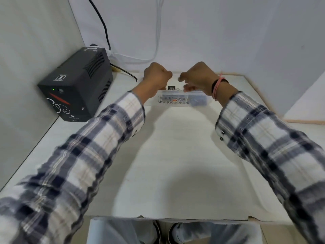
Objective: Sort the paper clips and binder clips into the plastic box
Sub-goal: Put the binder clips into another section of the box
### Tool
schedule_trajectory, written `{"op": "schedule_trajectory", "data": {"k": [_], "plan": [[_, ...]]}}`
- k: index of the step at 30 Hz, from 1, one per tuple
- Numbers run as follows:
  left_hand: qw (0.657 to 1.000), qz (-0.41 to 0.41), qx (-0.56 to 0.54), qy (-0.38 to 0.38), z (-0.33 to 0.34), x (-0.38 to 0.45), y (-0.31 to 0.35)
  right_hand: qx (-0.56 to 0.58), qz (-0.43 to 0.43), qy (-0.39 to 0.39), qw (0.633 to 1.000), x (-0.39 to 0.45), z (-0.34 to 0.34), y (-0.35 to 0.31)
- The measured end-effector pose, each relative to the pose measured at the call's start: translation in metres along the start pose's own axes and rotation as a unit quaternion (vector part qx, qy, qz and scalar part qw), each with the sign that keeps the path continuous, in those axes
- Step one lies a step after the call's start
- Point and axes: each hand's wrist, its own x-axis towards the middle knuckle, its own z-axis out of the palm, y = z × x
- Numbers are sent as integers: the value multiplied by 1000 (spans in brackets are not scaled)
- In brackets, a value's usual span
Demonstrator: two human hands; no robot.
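A: Near edge first. White tabletop (175, 164), chipped along the near rim, shoes and floor just showing below it. Two plaid sleeves (84, 155) reach out over it, both arms stretched far.

B: Why so stretched?

A: The plastic box (182, 100) sits toward the far side of the tabletop, centre, so the person has to reach. It is clear with a leaf pattern on its near wall; dark stuff in its right end, probably clips, too blurred to say.

B: Hands?

A: Left hand (155, 76) is curled into a fist above the box's left end; if it's holding something, I cannot tell what. Right hand (197, 76) hovers over the box middle, fingers bent downward and close together. Could be pinching a small clip, cannot tell, it's motion-blurred. Pink and black bands (218, 85) on that wrist.

B: Loose clips?

A: One black binder clip (170, 88) just beyond the box's far rim, between the hands, with what looks like a wire paper clip (178, 89) right beside it. My guess is both hands are working that little pile, picking and dropping into the box.

B: Room?

A: Black UPS unit (77, 85) on the far left of the tabletop, green light on. Black cable (102, 23) and white cable (158, 32) run up the pale far wall (228, 32). Pale partitions both sides.
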Motion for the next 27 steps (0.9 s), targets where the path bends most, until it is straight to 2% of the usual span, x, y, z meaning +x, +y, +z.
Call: {"op": "schedule_trajectory", "data": {"k": [3, 8, 20, 27], "plan": [[990, 87, 92, 63, -8, -14, -20, -166, -72, 57, 982, -12, -7, 21], [958, 141, 251, -12, -15, -35, -56, -295, -131, 0, 946, -47, -9, 51], [938, 226, 260, 32, -36, -160, -79, -296, -240, 54, 923, -160, 2, 72], [939, 227, 254, 37, -43, -206, -82, -299, -275, 60, 912, -205, 5, 80]]}}
